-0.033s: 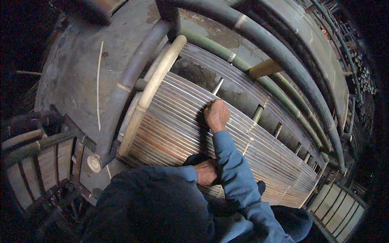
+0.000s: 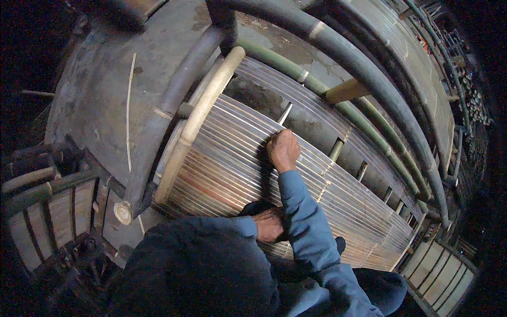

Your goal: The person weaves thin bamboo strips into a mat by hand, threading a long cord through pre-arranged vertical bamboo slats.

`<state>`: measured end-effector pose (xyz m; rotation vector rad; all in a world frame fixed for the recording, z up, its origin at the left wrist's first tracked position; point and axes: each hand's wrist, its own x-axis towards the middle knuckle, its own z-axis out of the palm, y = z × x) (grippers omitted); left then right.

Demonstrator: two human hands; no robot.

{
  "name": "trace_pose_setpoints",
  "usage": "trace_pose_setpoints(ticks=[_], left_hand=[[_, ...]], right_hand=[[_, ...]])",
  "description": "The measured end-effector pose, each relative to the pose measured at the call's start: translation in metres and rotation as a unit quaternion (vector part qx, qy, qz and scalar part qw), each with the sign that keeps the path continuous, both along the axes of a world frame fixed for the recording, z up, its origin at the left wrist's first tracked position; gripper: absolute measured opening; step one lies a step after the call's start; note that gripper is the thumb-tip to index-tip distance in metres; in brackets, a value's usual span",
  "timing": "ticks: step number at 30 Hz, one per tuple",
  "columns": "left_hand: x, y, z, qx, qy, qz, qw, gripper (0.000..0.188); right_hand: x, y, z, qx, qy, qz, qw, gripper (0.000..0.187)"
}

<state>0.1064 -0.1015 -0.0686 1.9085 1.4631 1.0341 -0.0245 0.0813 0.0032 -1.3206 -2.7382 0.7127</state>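
Beneath me lies a slatted bamboo bench seat (image 2: 232,145), its pale strips running lengthwise with dark gaps between them. My right hand (image 2: 283,150) is curled into a fist at the far edge of these slats. Whatever its fingers may hold is hidden under the hand. Close to my body, my left hand (image 2: 268,225) rests low over the near slats beside my leg. The right sleeve covers its fingers. A thick pale bamboo pole (image 2: 186,134) borders the seat's left end.
A dark bamboo rail (image 2: 364,68) arches along the far side, with a green bamboo pole (image 2: 285,66) under it. A thin strip (image 2: 129,113) lies on the grey floor at left. Slatted bamboo furniture (image 2: 53,216) stands at lower left, and another slatted panel (image 2: 441,274) at lower right.
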Motion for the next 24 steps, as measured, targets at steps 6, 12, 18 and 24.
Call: trace_pose_setpoints(ticks=[6, 12, 18, 24], left_hand=[[-0.085, 0.024, 0.131, 0.057, -0.052, 0.099, 0.992, 0.022], [-0.123, -0.002, 0.151, 0.011, -0.048, 0.248, 0.967, 0.027], [-0.166, 0.077, 0.138, 0.006, -0.037, 0.336, 0.941, 0.035], [-0.181, 0.15, 0.052, -0.009, 0.009, 0.16, 0.987, 0.022]], right_hand=[[0.023, 0.055, -0.024, -0.421, 0.148, -0.17, 0.879, 0.014], [0.07, 0.092, -0.003, -0.668, 0.254, -0.182, 0.676, 0.016], [0.181, 0.118, 0.058, -0.448, 0.121, -0.071, 0.883, 0.023], [0.233, 0.104, 0.098, -0.452, 0.267, -0.155, 0.837, 0.022]])
